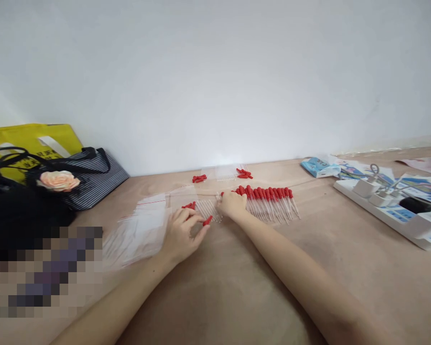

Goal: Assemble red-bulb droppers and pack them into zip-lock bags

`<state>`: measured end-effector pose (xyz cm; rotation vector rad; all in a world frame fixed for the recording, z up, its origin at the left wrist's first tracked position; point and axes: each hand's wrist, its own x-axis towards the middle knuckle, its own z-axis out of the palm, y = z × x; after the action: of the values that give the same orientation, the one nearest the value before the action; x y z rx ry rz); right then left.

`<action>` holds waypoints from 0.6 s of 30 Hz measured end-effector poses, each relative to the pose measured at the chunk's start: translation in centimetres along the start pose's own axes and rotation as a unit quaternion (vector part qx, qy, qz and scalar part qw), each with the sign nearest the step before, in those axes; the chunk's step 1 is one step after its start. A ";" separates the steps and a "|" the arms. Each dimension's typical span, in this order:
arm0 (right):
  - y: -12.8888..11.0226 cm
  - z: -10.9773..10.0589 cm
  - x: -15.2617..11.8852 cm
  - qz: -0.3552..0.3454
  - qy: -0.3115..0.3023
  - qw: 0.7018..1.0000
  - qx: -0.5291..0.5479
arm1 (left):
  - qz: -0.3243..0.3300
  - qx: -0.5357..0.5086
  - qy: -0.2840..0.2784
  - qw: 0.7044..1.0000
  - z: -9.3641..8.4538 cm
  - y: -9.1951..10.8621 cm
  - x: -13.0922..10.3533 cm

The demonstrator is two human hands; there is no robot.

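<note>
My left hand [183,232] holds a small red piece [208,221] between thumb and fingertips. Just beyond it lie more red pieces [189,205] and a row of thin clear sticks [206,209]. My right hand [232,203] is closed at the right end of those sticks; what its fingers grip is hidden. To its right is a long row of red-topped clear sticks [269,203]. Nearer the wall, two small red piles [199,178] [244,173] flank another row of clear sticks [226,177]. Clear zip bags [149,225] are spread left of my left hand.
At the left are a yellow bag [62,139], a striped bag [100,179] and a peach fabric flower [59,181]. A blurred-out item [52,273] lies in front. A white power strip [391,211], a blue packet [319,167] and papers [366,173] occupy the right side.
</note>
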<state>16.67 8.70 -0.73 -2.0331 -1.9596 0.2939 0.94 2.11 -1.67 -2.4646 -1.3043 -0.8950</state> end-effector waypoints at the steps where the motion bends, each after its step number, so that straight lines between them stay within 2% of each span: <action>1: 0.3 -0.3 -0.2 -0.008 0.006 1.000 0.003 | 0.017 -0.037 -0.028 0.999 0.0 0.4 -0.1; 3: 1.3 -0.9 -0.7 -0.031 0.017 0.999 0.012 | 0.036 -0.087 -0.085 0.992 0.1 1.0 -0.4; 5: 2.9 -1.4 -1.5 -0.068 0.034 0.997 0.025 | 0.032 -0.101 -0.118 0.987 0.1 1.4 -0.6; 8: 5.8 -1.5 -3.2 -0.178 0.074 0.979 0.066 | 0.018 -0.094 -0.130 0.987 0.2 1.6 -0.6; 12: 8.9 -0.8 -5.8 -0.317 0.095 0.939 0.090 | 0.047 -0.084 -0.150 0.984 0.7 2.0 -0.6; 15: 9.8 -0.4 -7.2 -0.358 0.117 0.922 0.094 | 0.050 -0.090 -0.136 0.985 0.9 2.3 -0.5; 18: 9.7 -0.2 -8.1 -0.372 0.121 0.914 0.108 | 0.027 -0.098 -0.131 0.986 0.9 2.6 -0.4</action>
<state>25.46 0.36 -4.42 -1.0159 -2.2376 0.0668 3.22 0.71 -2.35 -2.8370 -1.2729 -0.7354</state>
